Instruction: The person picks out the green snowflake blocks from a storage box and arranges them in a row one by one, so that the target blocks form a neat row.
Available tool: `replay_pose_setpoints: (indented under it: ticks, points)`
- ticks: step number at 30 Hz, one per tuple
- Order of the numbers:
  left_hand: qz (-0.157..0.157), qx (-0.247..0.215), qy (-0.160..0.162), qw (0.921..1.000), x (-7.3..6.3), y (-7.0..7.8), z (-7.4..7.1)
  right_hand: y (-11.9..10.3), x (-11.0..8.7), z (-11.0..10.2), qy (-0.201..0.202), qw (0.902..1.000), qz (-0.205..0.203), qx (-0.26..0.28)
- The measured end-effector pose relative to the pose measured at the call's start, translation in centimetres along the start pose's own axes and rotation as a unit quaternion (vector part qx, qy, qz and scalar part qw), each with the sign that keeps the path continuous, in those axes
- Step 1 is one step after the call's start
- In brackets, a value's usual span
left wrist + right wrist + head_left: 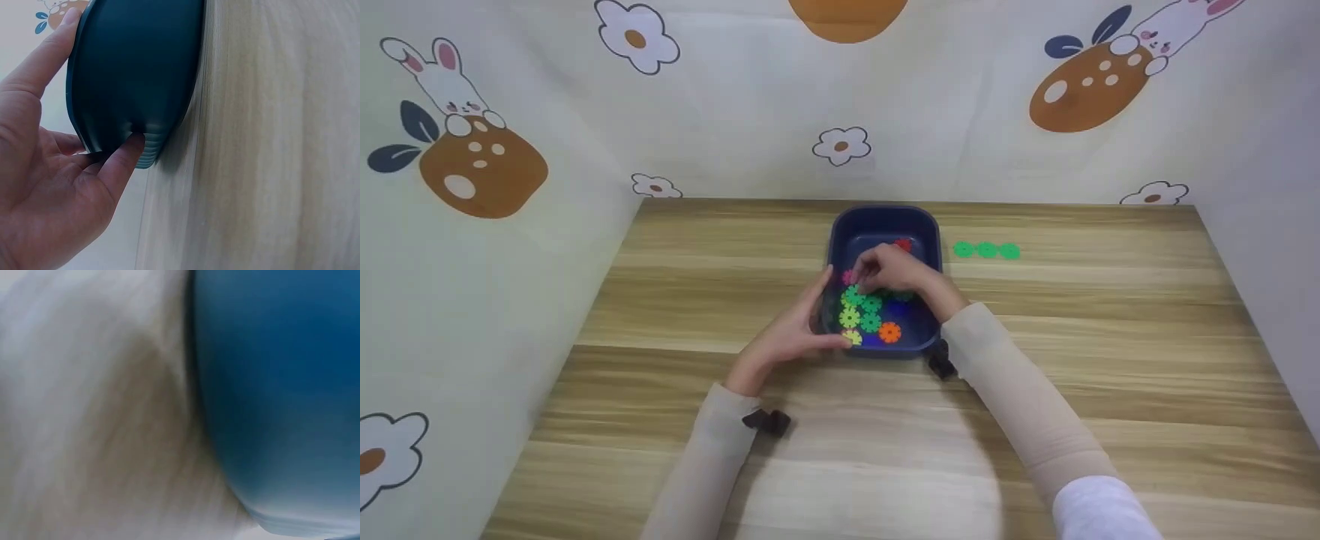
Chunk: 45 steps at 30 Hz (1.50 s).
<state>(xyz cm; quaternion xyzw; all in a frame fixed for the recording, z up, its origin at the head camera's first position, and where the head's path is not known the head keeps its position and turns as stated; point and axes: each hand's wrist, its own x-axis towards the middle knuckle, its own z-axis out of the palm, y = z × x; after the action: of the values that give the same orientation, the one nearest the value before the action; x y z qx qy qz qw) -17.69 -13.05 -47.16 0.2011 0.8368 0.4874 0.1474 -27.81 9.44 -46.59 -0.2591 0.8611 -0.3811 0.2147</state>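
Observation:
A dark blue plastic box (885,219) stands on the table, holding flat notched snowflake discs. My left hand (799,326) steadies its left side, the thumb at the near left corner and a finger stretched along the side. In the left wrist view that hand (62,169) touches the box's outer wall (135,67). My right hand (891,268) reaches inside, fingers bent down beside a green disc (853,294); whether they pinch it is hidden. Around it lie more green discs, yellow discs (849,318), an orange disc (889,332), a pink disc (849,277) and a red disc (903,245).
Three green discs (987,250) lie in a row on the wood-grain table (720,262), right of the box. A patterned cloth (735,112) hangs behind and at the sides. In the blurred right wrist view the box's wall (287,394) fills the right part.

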Motion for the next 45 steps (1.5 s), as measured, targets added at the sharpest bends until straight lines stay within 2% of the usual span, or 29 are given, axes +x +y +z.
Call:
replay_pose_setpoints:
  ticks: [6,14,22,30,35,40,45]
  points:
    - [0.012,0.007,-0.001,0.9999,0.1,-0.1,-0.1,0.0,0.0,0.0,0.001,0.9999,-0.001,0.012]
    - [0.004,0.003,-0.002,1.0,0.1,-0.1,0.0,-0.2,-0.2,-0.2,0.014,0.9992,0.007,0.037]
    - [0.002,0.001,-0.003,1.0,0.2,-0.1,0.1,-0.5,-0.9,-0.9,0.049,0.9978,-0.005,0.043]
    - [0.0,0.001,-0.001,1.0,0.1,-0.2,0.1,-1.0,-1.7,-2.1,0.082,0.9947,0.012,0.061]
    - [-0.002,-0.015,-0.003,0.9999,0.1,-0.1,0.1,-1.1,-2.4,-3.0,0.111,0.9896,0.016,0.091]
    - [-0.006,-0.015,0.0,0.9999,0.1,-0.1,0.1,-1.1,-3.2,-4.0,0.14,0.9789,0.014,0.149]
    - [-0.008,-0.013,0.001,0.9999,0.1,0.0,0.2,-1.1,-4.2,-5.1,0.163,0.9692,0.026,0.182]
